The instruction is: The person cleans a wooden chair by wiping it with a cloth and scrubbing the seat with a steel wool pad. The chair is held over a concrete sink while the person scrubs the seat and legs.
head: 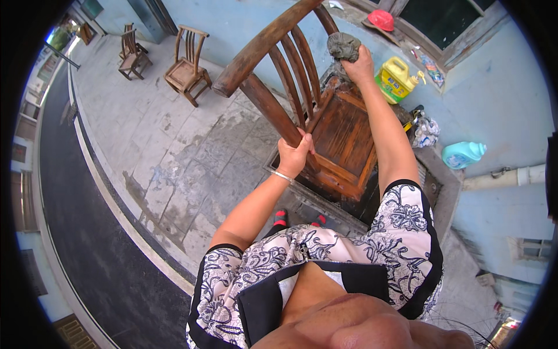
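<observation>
A wet wooden chair (342,135) with a slatted back stands tilted in a low stone basin (301,192). My left hand (294,152) is closed around its near back post, low down by the seat. In my right hand (359,65) is a bunched grey-green cloth (343,46), held near the far back post. The chair's curved top rail (266,43) reaches up toward the left. Its seat panel is dark and shiny with water. The lower legs are mostly hidden in the basin.
A yellow detergent jug (396,80) and a crumpled plastic bag (426,132) sit on the basin's far side, near a turquoise bottle (463,155). A red bowl (380,20) rests on the window ledge. More wooden chairs (186,65) stand along the pavement, beside a road (87,196).
</observation>
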The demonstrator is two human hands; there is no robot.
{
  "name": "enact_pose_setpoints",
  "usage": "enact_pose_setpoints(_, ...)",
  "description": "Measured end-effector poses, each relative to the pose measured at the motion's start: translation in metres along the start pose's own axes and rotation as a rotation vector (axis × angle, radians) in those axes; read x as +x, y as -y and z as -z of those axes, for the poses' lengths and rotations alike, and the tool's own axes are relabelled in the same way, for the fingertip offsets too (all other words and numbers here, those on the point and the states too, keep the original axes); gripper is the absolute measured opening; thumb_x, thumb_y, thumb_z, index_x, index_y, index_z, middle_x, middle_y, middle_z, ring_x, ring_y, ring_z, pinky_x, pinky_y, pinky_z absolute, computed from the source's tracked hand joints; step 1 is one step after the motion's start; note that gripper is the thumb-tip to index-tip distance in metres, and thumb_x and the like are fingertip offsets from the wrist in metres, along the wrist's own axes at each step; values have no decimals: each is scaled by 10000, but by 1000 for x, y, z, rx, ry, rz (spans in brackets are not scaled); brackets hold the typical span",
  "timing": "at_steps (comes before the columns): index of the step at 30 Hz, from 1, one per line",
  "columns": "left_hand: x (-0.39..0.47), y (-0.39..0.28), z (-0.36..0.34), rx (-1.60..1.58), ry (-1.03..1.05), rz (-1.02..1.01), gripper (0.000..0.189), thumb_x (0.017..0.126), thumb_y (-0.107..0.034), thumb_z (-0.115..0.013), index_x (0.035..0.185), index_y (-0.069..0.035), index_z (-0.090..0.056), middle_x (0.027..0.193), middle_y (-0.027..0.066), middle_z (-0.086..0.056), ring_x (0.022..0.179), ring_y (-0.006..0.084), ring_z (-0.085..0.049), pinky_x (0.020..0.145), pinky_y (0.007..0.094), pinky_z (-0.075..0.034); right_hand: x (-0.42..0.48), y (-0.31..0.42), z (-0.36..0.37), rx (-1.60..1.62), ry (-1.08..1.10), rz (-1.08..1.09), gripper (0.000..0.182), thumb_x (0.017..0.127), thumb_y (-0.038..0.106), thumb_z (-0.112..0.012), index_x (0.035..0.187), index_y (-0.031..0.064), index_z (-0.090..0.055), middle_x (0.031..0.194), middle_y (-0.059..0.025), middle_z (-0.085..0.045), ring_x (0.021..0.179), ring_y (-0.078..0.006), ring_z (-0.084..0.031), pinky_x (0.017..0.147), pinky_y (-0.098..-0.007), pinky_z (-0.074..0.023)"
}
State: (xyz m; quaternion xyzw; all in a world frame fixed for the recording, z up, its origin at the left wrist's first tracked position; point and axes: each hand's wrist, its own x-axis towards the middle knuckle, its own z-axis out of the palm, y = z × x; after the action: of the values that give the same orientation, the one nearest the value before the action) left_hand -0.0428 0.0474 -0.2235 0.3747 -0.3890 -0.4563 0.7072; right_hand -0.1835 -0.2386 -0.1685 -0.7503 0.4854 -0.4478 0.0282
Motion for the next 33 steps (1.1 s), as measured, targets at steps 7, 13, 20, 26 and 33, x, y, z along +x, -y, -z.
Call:
enact_pose_setpoints(7, 0, 2, 0, 14, -27, -26, 152, 974, -139, -575, 942, -20, -486, 654, 85, -537, 564, 188, -559, 560, 324, -489, -81, -37, 34, 69, 178, -222, 444, 699, 217, -789, 1055, 22, -611, 1053, -200, -659, 1024, -361, -622, 881, -410, -498)
enact_pose_setpoints(13, 1, 5, 0, 8, -33, -28, 139, 974, -134, -576, 958, -23, -493, 658, 85, -539, 568, 188, -558, 561, 323, -493, -39, 61, 57, 550, 68, -18, 408, 725, 163, -800, 1061, 25, -614, 964, -150, -703, 892, -271, -687, 799, -344, -530)
enact_pose_setpoints(20, 6, 2, -3, -5, -39, -4, 148, 972, -138, -586, 946, -31, -488, 658, 85, -538, 571, 191, -558, 561, 326, -495, -5, 143, 20, 414, -90, 188, 458, 695, 236, -806, 1002, 44, -526, 965, -182, -627, 925, -399, -616, 779, -459, -503)
enact_pose_setpoints(26, 7, -2, 5, -29, -79, 7, 177, 966, -158, -603, 931, -29, -486, 652, 83, -534, 568, 194, -561, 555, 329, -494, -103, 65, -21, 218, 179, 34, 473, 681, 142, -783, 1066, 34, -531, 1036, -224, -603, 998, -433, -575, 845, -484, -478)
enact_pose_setpoints(33, 2, 6, -4, -17, -13, -21, 191, 967, -174, -601, 899, -22, -506, 650, 83, -558, 568, 181, -571, 563, 311, -490, -136, 28, 7, 244, 352, -127, 429, 695, 126, -769, 1059, 34, -562, 1040, -204, -641, 1030, -392, -612, 853, -444, -493)
